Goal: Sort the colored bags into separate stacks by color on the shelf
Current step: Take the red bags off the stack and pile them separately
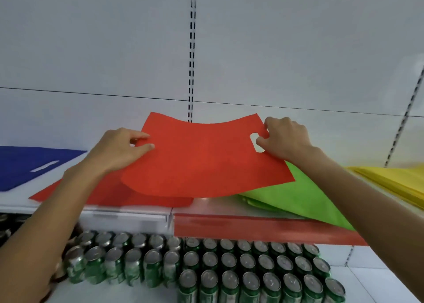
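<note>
White shelving is filling the upper frame. I am holding one red bag (202,160) above the shelf (128,213) at centre frame, long axis running left to right: my left hand (119,151) is pinching its left edge, my right hand (284,139) is gripping at the handle cutout. Directly below and to lower left, the red stack (75,194) is lying nearer my left hand. Green bags (298,199) are sitting underneath the held bag's right corner; blue bags (27,165) far left, yellow bags (394,183) far right. Green cans (206,270) are standing below, clear of the path.
</note>
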`<state>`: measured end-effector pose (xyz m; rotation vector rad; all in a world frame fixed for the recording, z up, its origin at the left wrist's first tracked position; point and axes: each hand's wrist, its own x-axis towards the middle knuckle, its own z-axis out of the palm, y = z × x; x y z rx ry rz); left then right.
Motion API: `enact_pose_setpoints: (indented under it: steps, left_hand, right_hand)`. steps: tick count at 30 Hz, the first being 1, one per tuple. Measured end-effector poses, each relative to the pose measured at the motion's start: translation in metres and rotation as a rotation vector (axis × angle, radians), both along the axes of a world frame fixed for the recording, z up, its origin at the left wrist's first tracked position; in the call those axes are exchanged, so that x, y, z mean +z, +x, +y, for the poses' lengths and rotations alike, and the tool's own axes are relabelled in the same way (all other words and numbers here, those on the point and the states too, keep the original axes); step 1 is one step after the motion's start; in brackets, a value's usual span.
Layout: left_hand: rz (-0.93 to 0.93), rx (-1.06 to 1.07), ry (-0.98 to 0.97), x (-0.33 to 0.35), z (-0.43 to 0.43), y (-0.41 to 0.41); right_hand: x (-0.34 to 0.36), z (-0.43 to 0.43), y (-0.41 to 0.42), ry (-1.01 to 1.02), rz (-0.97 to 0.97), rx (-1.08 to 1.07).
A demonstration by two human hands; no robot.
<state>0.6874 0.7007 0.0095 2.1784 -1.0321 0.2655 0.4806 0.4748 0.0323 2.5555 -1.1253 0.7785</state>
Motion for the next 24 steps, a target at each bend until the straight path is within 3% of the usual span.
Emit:
enact_pose_setpoints:
  steps: [5, 13, 24]
  left_hand:
    - [0.054, 0.006, -0.005, -0.011, 0.042, 0.058]
    - [0.116, -0.005, 0.181, -0.036, 0.086, 0.158]
    - [0.093, -0.068, 0.325, -0.069, 0.072, 0.202]
  right_hand:
    - [-0.008, 0.037, 0.059, -0.02, 0.044, 0.025]
    - [-0.044, 0.084, 0.15, 0.076, 0.047, 0.027]
    - [-0.069, 0.084, 0.181, 0.267, 0.252, -0.095]
